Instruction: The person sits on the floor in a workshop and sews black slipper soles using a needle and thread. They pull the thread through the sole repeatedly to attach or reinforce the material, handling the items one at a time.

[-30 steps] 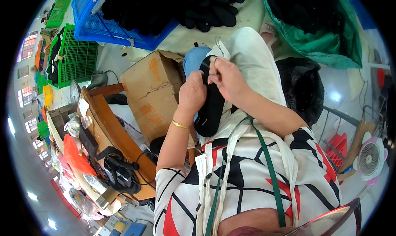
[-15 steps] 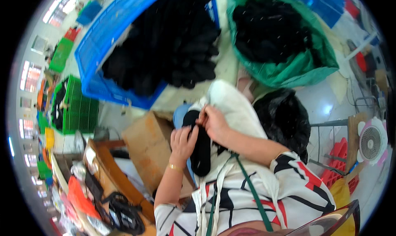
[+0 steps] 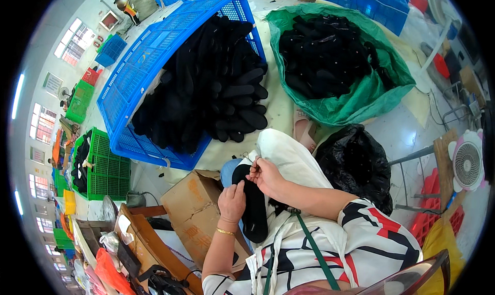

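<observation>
A long black round-ended piece [image 3: 253, 223], shaped like a sock or an insole, lies along my lap. My left hand [image 3: 232, 202] is at its left edge, fingers bent together and fingertips gripping it. My right hand [image 3: 265, 176] is closed in a pinch over its upper end; what the fingertips hold is too small to make out. Beyond my knees a tilted blue crate [image 3: 136, 63] spills a heap of similar black pieces [image 3: 227, 88]. To its right, a green woven bag [image 3: 330, 112] holds more of them [image 3: 325, 52].
An open black plastic bag [image 3: 379, 163] stands right of my knee. A cardboard box [image 3: 191, 207] sits by my left arm, next to a wooden bench [image 3: 149, 243]. At the right are a white fan [image 3: 468, 166] and a red crate [image 3: 428, 186]; a green crate [image 3: 108, 166] stands left.
The view has tilted up, so the crate and bags appear lower and more of the room shows. My left fingers have drawn closer together; my right hand keeps its pinch near the piece's upper end.
</observation>
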Motion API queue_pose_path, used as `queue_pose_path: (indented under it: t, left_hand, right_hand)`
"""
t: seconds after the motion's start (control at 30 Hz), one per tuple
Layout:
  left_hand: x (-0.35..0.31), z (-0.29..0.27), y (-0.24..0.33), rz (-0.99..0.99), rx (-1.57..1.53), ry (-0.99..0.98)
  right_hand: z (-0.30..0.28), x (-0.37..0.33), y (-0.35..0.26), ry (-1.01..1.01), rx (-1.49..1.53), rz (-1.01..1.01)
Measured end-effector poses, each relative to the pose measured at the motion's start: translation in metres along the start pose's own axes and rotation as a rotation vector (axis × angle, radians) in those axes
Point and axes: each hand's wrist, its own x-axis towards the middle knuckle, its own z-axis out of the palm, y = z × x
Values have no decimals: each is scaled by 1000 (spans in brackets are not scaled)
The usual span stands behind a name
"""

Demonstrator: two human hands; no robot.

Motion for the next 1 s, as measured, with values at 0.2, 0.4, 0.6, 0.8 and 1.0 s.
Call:
queue_pose_path:
  t: [0.2,0.4,0.6,0.8,1.0]
  left_hand:
    - [6,-1,4,-127,-32,-116]
    - [-2,0,-5,-61,86,-71]
    - [0,-6,1,-6,-12,-89]
    - [-15,10,43,-127,-356,-215]
    - [-6,24,23,-298,-615,-473]
  right_hand:
    - [10,-15,19,-339,-446,-243]
    - [12,-29,18,-429,-573,-278]
    - [25,-71,11,-560,-800,-637]
    - [-8,-112,-8,-600,-1262,-688]
    - [-22,-89,-45,-391,-1480,-1118]
